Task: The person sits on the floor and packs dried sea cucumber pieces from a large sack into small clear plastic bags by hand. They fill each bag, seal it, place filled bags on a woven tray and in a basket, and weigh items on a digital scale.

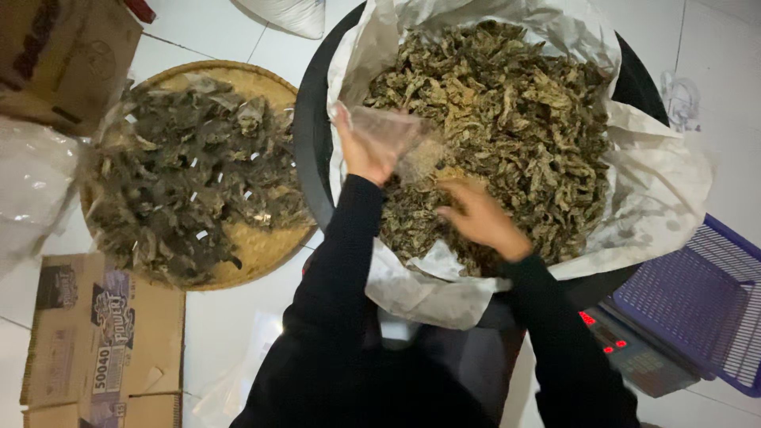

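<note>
A big black tub sat in the upper middle of the frame, lined with white paper and full of dry brown chips. The left hand was up over the left edge of the tub, and its grip was shut on the top of a clear bag. The bag hung open just above the chips. The right hand lay low in the tub, right beside the bag, with its fingers curled and down on the chips; I could not tell if its grip held any. Both arms wore black sleeves. At the left of the frame a round woven tray sat on the white floor, piled with small clear packs of the same dark chips. A flat cardboard box lay at the lower left. A purple basket was at the lower right, just beside a scale with red lit numbers.
</note>
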`<action>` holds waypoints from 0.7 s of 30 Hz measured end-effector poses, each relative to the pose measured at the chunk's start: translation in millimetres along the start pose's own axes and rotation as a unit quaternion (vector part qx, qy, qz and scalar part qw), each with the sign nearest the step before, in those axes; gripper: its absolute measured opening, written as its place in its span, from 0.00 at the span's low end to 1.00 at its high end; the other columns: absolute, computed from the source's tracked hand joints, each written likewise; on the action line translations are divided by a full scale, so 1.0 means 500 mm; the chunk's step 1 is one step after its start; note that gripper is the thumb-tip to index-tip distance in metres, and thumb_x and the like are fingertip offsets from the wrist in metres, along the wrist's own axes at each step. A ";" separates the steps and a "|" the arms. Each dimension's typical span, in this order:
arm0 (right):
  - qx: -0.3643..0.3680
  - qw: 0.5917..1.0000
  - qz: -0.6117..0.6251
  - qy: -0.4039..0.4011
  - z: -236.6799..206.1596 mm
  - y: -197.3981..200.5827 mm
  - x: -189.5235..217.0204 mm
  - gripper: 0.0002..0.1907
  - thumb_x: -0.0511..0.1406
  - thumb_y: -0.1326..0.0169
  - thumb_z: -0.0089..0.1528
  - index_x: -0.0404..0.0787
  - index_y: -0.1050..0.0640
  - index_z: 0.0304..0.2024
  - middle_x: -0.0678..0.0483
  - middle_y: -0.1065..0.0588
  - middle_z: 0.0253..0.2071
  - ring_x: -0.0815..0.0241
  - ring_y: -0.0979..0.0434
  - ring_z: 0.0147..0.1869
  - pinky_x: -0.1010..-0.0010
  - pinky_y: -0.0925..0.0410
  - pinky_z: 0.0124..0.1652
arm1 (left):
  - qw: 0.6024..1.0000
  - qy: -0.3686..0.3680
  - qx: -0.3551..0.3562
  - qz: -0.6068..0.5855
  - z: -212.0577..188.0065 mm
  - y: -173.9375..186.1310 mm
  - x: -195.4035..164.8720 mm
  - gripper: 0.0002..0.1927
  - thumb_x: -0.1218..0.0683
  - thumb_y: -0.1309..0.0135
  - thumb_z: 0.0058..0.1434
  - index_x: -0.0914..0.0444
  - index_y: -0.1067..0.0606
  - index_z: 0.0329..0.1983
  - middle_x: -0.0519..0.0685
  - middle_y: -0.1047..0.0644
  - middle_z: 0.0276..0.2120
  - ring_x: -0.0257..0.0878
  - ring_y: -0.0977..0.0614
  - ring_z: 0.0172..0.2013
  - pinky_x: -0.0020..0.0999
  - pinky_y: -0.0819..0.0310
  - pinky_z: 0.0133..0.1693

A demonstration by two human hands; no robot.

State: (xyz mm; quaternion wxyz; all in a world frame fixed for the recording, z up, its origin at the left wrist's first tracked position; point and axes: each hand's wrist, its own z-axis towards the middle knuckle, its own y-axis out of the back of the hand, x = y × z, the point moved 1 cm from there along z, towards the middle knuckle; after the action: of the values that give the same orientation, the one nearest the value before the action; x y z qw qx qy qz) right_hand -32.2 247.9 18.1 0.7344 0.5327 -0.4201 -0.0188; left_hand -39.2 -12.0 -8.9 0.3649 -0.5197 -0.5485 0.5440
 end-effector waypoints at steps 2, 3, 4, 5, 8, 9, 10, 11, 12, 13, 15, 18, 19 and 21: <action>0.073 0.997 -0.024 0.018 0.101 -0.059 -0.018 0.31 0.41 0.40 0.62 0.36 0.29 0.65 0.37 0.31 0.59 0.37 0.28 0.59 0.52 0.32 0.56 | 0.999 -0.025 -0.029 -0.037 0.020 0.012 -0.021 0.52 0.25 0.49 0.55 0.54 0.52 0.72 0.69 0.38 0.65 0.60 0.29 0.65 0.68 0.42 0.68; 0.100 0.994 -0.044 0.017 0.156 -0.091 -0.028 0.34 0.41 0.39 0.61 0.36 0.31 0.67 0.37 0.31 0.58 0.36 0.28 0.58 0.52 0.32 0.56 | 0.998 -0.032 -0.019 -0.044 0.026 0.020 -0.026 0.53 0.25 0.48 0.55 0.55 0.53 0.73 0.68 0.38 0.66 0.61 0.29 0.64 0.67 0.42 0.68; 0.110 0.990 -0.082 0.042 0.215 -0.122 -0.037 0.30 0.40 0.39 0.60 0.37 0.28 0.63 0.36 0.32 0.61 0.36 0.29 0.61 0.53 0.33 0.59 | 0.998 -0.040 -0.009 -0.049 0.029 0.031 -0.031 0.54 0.25 0.47 0.55 0.55 0.53 0.74 0.68 0.38 0.66 0.61 0.30 0.64 0.66 0.42 0.67; 0.119 0.983 -0.119 0.067 0.275 -0.151 -0.047 0.26 0.39 0.39 0.60 0.38 0.26 0.59 0.35 0.33 0.64 0.35 0.29 0.64 0.55 0.34 0.63 | 0.997 -0.048 0.002 -0.054 0.036 0.040 -0.039 0.55 0.25 0.46 0.55 0.56 0.54 0.75 0.67 0.38 0.67 0.61 0.30 0.63 0.65 0.42 0.67; 0.087 0.984 -0.133 0.078 0.431 -0.234 -0.068 0.28 0.43 0.42 0.61 0.39 0.28 0.62 0.37 0.33 0.65 0.38 0.30 0.66 0.54 0.34 0.63 | 0.996 -0.074 0.024 -0.032 0.062 0.061 -0.059 0.50 0.25 0.44 0.56 0.58 0.46 0.69 0.67 0.37 0.64 0.62 0.29 0.62 0.68 0.40 0.67; 0.080 0.986 -0.127 0.072 0.471 -0.259 -0.068 0.29 0.44 0.43 0.61 0.39 0.28 0.63 0.37 0.33 0.66 0.38 0.30 0.66 0.54 0.35 0.64 | 0.995 -0.081 0.023 -0.044 0.073 0.065 -0.065 0.47 0.26 0.45 0.56 0.58 0.45 0.66 0.66 0.37 0.64 0.62 0.29 0.62 0.68 0.41 0.67; 0.076 0.987 -0.123 0.064 0.503 -0.286 -0.066 0.30 0.45 0.44 0.62 0.39 0.29 0.63 0.38 0.33 0.66 0.39 0.30 0.67 0.53 0.35 0.64 | 0.994 -0.089 0.020 -0.058 0.082 0.069 -0.070 0.44 0.26 0.45 0.57 0.58 0.43 0.63 0.66 0.36 0.63 0.61 0.29 0.63 0.68 0.41 0.67; 0.075 0.988 -0.122 0.054 0.527 -0.310 -0.063 0.31 0.46 0.45 0.62 0.40 0.30 0.64 0.38 0.33 0.67 0.40 0.30 0.68 0.53 0.35 0.64 | 0.992 -0.098 0.017 -0.074 0.092 0.071 -0.073 0.42 0.26 0.45 0.58 0.58 0.41 0.60 0.65 0.35 0.62 0.61 0.29 0.63 0.68 0.41 0.67; 0.068 0.990 -0.117 0.046 0.548 -0.331 -0.048 0.32 0.47 0.46 0.63 0.40 0.30 0.65 0.39 0.32 0.67 0.40 0.31 0.68 0.53 0.35 0.64 | 0.992 -0.111 0.025 -0.062 0.100 0.071 -0.076 0.41 0.26 0.45 0.59 0.59 0.40 0.59 0.65 0.34 0.61 0.61 0.29 0.62 0.67 0.41 0.67; 0.063 0.991 -0.117 0.029 0.557 -0.349 -0.044 0.33 0.48 0.47 0.63 0.40 0.31 0.66 0.39 0.32 0.68 0.41 0.31 0.69 0.53 0.35 0.65 | 0.990 -0.125 0.032 -0.050 0.109 0.069 -0.080 0.41 0.26 0.44 0.59 0.59 0.40 0.58 0.65 0.33 0.61 0.61 0.29 0.62 0.66 0.40 0.66; 0.043 0.994 -0.105 -0.009 0.568 -0.371 -0.049 0.34 0.51 0.49 0.64 0.41 0.32 0.68 0.40 0.32 0.69 0.42 0.31 0.70 0.52 0.36 0.65 | 0.989 -0.141 0.032 -0.040 0.129 0.063 -0.090 0.41 0.25 0.45 0.59 0.60 0.39 0.56 0.65 0.32 0.59 0.61 0.28 0.61 0.65 0.39 0.65; 0.093 0.992 -0.062 -0.064 0.544 -0.360 -0.074 0.37 0.54 0.52 0.65 0.42 0.34 0.71 0.42 0.32 0.70 0.44 0.32 0.71 0.52 0.37 0.66 | 0.988 -0.139 -0.010 -0.067 0.135 0.064 -0.099 0.40 0.25 0.46 0.58 0.60 0.38 0.54 0.65 0.30 0.58 0.59 0.27 0.60 0.63 0.37 0.65; 0.299 0.951 -0.058 -0.054 0.523 -0.333 -0.100 0.36 0.54 0.52 0.63 0.46 0.30 0.69 0.42 0.28 0.67 0.44 0.27 0.68 0.53 0.33 0.62 | 0.986 -0.137 -0.032 -0.086 0.135 0.067 -0.104 0.39 0.26 0.46 0.58 0.60 0.37 0.53 0.64 0.30 0.57 0.59 0.26 0.59 0.63 0.36 0.64; 0.264 0.964 -0.041 0.013 0.475 -0.288 -0.110 0.42 0.49 0.42 0.50 0.38 0.30 0.64 0.38 0.26 0.59 0.41 0.25 0.61 0.54 0.31 0.56 | 0.983 -0.150 -0.050 -0.097 0.127 0.074 -0.110 0.37 0.27 0.46 0.59 0.59 0.37 0.53 0.64 0.31 0.57 0.58 0.26 0.58 0.61 0.35 0.64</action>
State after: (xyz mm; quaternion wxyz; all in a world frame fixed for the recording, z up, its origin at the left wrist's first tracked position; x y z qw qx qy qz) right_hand -158.4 29.9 -110.9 0.5718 0.7248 -0.3779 0.0695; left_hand -83.4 -83.8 -45.1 0.3031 -0.3946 -0.6710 0.5497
